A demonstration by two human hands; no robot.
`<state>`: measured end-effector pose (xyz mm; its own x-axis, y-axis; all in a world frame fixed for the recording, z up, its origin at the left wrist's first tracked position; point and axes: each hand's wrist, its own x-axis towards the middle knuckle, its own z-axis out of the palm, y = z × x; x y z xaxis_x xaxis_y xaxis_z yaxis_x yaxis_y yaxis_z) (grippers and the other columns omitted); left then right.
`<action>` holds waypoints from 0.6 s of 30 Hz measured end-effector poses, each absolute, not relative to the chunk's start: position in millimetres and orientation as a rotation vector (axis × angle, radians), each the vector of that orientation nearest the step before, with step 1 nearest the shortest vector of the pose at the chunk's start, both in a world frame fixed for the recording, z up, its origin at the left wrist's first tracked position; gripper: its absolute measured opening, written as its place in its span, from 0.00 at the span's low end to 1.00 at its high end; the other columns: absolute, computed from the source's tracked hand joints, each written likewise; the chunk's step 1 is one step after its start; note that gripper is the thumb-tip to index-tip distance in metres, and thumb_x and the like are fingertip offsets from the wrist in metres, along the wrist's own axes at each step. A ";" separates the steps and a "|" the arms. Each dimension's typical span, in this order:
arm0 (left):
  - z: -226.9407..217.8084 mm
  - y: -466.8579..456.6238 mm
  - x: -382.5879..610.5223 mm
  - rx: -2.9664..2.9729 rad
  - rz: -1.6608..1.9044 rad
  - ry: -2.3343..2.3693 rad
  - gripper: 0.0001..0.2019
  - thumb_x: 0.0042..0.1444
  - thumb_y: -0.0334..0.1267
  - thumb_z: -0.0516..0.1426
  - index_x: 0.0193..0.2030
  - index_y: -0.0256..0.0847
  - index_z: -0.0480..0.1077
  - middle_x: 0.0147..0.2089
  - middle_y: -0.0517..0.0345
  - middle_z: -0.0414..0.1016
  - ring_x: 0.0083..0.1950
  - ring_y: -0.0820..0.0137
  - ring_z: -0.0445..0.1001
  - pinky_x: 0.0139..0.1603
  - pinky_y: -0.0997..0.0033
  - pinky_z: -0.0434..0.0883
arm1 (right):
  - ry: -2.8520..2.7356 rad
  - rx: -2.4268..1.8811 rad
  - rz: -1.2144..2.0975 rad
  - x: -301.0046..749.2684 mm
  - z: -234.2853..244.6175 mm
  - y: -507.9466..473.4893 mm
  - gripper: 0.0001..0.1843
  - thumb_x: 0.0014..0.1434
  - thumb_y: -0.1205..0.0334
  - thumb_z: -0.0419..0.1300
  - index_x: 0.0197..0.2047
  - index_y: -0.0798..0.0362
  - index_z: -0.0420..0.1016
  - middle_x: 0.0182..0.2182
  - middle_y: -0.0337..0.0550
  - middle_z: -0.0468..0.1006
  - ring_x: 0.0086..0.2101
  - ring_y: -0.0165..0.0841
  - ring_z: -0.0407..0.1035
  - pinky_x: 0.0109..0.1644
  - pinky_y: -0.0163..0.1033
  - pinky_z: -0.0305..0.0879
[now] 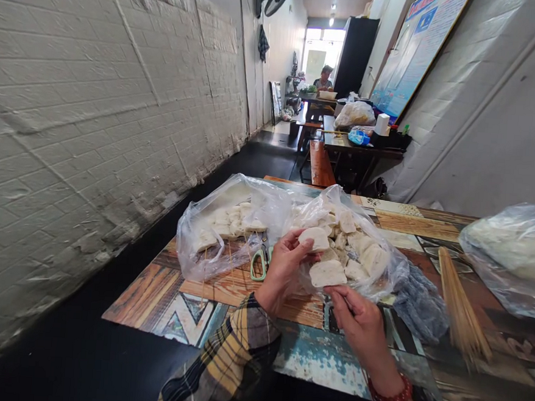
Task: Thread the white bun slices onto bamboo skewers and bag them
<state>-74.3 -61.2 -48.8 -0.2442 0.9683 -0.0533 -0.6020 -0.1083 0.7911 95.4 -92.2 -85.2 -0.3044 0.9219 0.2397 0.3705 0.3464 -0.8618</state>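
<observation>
My left hand (287, 260) is closed on a pale, flat, rounded food slice (316, 239), thumb on its near face. Just below it is a second pale slice (329, 274), its lower edge at the pinched fingertips of my right hand (355, 316). Whether a thin skewer runs into that slice cannot be made out. Behind both hands an open clear plastic bag (388, 273) holds many similar pieces. To the left, another clear bag (189, 232) contains pale pieces with thin sticks poking out toward me.
Green-handled scissors (259, 266) lie between the bags. On the right are a dark crumpled cloth (421, 303), a bundle of bamboo skewers (464, 309) and a large filled plastic bag (518, 254). Farther back stand a bench (321, 164), a laden table (363, 143) and a seated person (324, 79).
</observation>
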 end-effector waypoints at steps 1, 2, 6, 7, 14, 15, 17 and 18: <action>-48.8 -61.3 -74.3 0.597 1.653 0.854 0.23 0.40 0.42 0.71 0.43 0.36 0.73 0.40 0.55 0.78 0.30 0.72 0.76 0.32 0.72 0.73 | -1.845 -1.140 0.908 95.7 -85.7 -92.0 0.18 0.64 0.48 0.53 0.36 0.49 0.80 0.14 0.33 0.64 0.17 0.30 0.59 0.23 0.35 0.57; -48.7 -61.4 -74.3 0.598 1.656 0.853 0.23 0.40 0.42 0.71 0.43 0.36 0.73 0.40 0.55 0.78 0.30 0.72 0.76 0.32 0.72 0.73 | -1.845 -1.143 0.908 95.8 -85.9 -91.9 0.18 0.64 0.48 0.53 0.36 0.49 0.80 0.15 0.33 0.65 0.17 0.30 0.60 0.23 0.35 0.57; -48.2 -61.8 -74.1 0.607 1.659 0.854 0.22 0.41 0.41 0.71 0.43 0.37 0.73 0.40 0.55 0.78 0.31 0.73 0.75 0.33 0.72 0.73 | -1.836 -1.145 0.907 95.4 -86.0 -91.4 0.18 0.65 0.48 0.53 0.38 0.50 0.80 0.15 0.33 0.66 0.17 0.30 0.60 0.24 0.35 0.58; -48.2 -61.9 -74.0 0.617 1.660 0.855 0.22 0.41 0.41 0.70 0.43 0.37 0.73 0.40 0.55 0.78 0.32 0.73 0.75 0.33 0.73 0.73 | -1.834 -1.144 0.905 95.1 -86.0 -91.3 0.18 0.65 0.48 0.53 0.38 0.50 0.80 0.15 0.33 0.66 0.17 0.30 0.60 0.24 0.35 0.58; -48.5 -62.9 -75.1 0.702 1.677 0.868 0.20 0.46 0.45 0.68 0.45 0.39 0.76 0.44 0.52 0.79 0.39 0.69 0.76 0.38 0.71 0.74 | -1.814 -1.144 0.919 95.0 -88.7 -91.1 0.19 0.64 0.47 0.53 0.38 0.50 0.80 0.15 0.34 0.67 0.18 0.30 0.61 0.23 0.34 0.58; -48.3 -63.3 -75.3 0.696 1.685 0.863 0.20 0.47 0.46 0.67 0.44 0.39 0.76 0.45 0.52 0.79 0.41 0.67 0.76 0.40 0.70 0.74 | -1.814 -1.146 0.919 95.3 -89.6 -91.1 0.19 0.64 0.47 0.53 0.38 0.50 0.80 0.16 0.34 0.67 0.18 0.30 0.62 0.23 0.34 0.58; -47.6 -64.0 -75.7 0.675 1.701 0.855 0.18 0.47 0.47 0.67 0.43 0.39 0.76 0.45 0.52 0.79 0.43 0.67 0.76 0.42 0.68 0.75 | -1.819 -1.147 0.916 96.0 -91.3 -90.8 0.20 0.64 0.47 0.53 0.38 0.50 0.80 0.16 0.35 0.67 0.18 0.31 0.62 0.23 0.34 0.58; -47.1 -64.3 -75.8 0.666 1.705 0.856 0.18 0.46 0.46 0.67 0.42 0.39 0.76 0.44 0.53 0.79 0.43 0.67 0.76 0.42 0.68 0.75 | -1.824 -1.146 0.916 96.3 -92.0 -90.7 0.20 0.64 0.47 0.53 0.38 0.50 0.80 0.16 0.35 0.67 0.18 0.31 0.62 0.23 0.34 0.59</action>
